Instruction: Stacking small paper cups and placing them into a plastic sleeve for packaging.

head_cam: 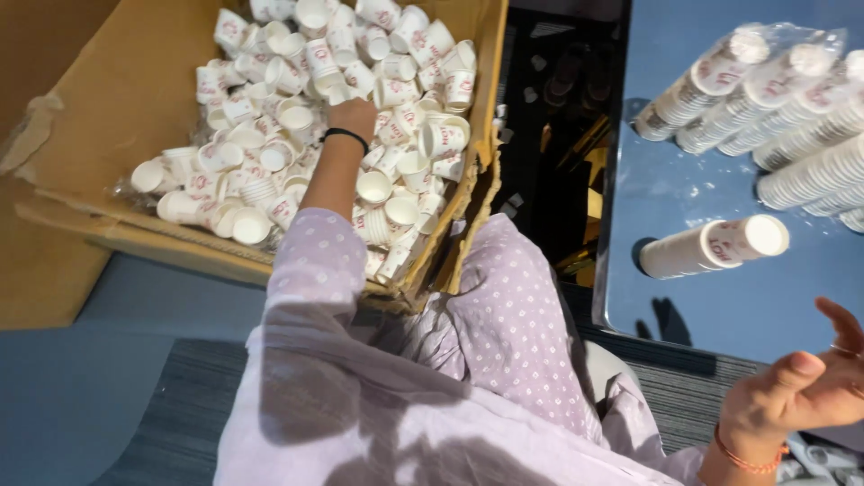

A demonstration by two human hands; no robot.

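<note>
The right hand hangs nearest, fingers spread and holding nothing, just short of the blue bench with its short stack of cups and bagged stacks; the left hand is buried among loose paper cups filling the cardboard box, its grip hidden.
</note>
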